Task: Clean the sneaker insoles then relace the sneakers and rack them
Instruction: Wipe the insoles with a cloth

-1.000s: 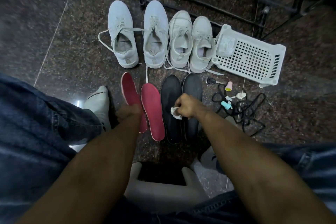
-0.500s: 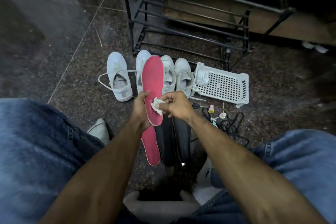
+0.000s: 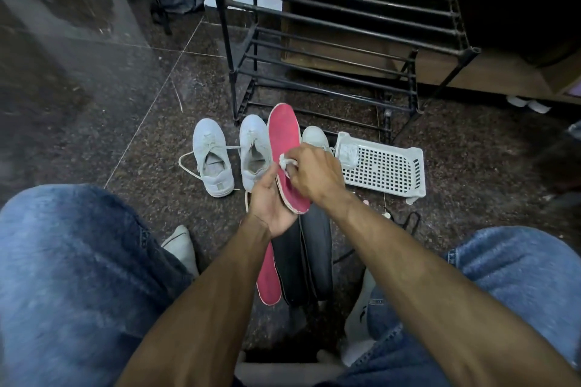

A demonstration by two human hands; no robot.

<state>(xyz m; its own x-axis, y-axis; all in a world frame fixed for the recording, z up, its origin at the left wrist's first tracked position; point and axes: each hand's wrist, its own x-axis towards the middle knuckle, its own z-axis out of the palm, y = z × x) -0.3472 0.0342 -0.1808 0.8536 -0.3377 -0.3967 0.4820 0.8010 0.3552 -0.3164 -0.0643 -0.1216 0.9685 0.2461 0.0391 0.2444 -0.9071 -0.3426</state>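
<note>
The red insole (image 3: 284,141) is held up off the floor, its long axis running away from the person, toe end pointing toward the black rack (image 3: 345,50) and heel end low in the left hand (image 3: 270,198). That hand lies palm up beneath the heel, fingers curled around the insole's edge, forearm reaching forward from below. The right hand (image 3: 314,173) comes in from the right, knuckles up, fingers pinching a small white cloth (image 3: 284,162) against the insole's red face. Below the hands, a second red insole (image 3: 268,276) and two black insoles (image 3: 303,261) lie on the floor.
</note>
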